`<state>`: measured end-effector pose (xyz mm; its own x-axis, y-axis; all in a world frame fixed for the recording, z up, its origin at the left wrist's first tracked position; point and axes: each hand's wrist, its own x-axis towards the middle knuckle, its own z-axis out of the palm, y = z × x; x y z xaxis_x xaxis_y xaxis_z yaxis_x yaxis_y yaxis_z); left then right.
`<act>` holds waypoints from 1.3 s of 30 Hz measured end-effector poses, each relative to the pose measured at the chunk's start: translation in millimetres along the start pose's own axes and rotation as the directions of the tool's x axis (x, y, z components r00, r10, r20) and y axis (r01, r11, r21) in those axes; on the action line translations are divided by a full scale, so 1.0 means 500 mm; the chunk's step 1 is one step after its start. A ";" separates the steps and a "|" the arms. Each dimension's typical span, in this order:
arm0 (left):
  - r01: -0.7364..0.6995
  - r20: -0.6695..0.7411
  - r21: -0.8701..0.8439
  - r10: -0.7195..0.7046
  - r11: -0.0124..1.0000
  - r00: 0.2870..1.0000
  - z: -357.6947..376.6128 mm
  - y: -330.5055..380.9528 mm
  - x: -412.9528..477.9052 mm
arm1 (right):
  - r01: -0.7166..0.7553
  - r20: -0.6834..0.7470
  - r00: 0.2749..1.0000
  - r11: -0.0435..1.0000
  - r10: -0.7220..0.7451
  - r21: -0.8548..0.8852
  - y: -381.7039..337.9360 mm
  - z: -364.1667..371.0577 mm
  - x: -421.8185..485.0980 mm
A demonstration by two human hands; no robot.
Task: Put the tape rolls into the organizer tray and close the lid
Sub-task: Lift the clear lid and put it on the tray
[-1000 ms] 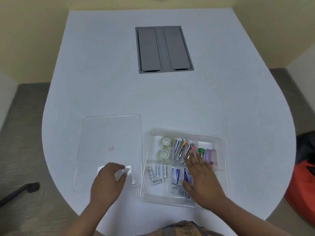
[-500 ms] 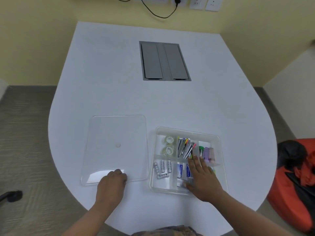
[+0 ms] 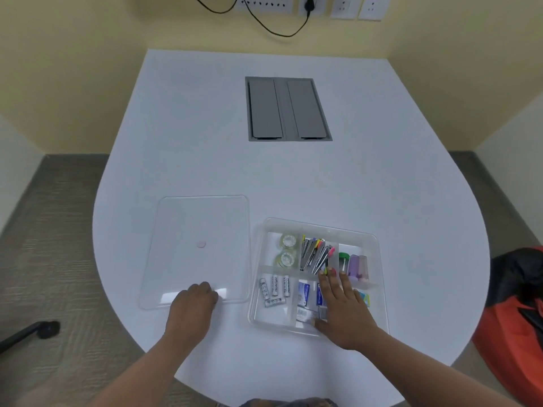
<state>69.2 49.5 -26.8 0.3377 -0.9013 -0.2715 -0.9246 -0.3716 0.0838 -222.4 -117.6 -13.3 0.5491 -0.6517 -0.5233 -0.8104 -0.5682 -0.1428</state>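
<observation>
Two tape rolls (image 3: 287,250) sit in the organizer tray (image 3: 318,223), far-left compartment. Batteries (image 3: 274,290) read "Heybright". Left hand (image 3: 192,308) grip curled over the near edge of the lid (image 3: 199,224), flat on table (image 3: 264,177). Right hand (image 3: 343,308) released, palm flat in tray.

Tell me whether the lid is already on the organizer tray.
No: the clear lid lies flat on the table beside the organizer tray, with the left hand at its near edge.
</observation>
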 end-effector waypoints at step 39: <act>-0.358 -0.307 -0.932 -0.670 0.066 0.676 -0.448 0.105 0.090 | 0.279 -0.299 0.893 0.107 0.337 0.954 -0.016 -0.276 -0.048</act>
<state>75.2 -60.4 180.1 0.9020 -0.4283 0.0548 -0.0177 0.0900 0.9958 -201.2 -166.8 116.3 0.2778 -0.9236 -0.2640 -0.1288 0.2366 -0.9630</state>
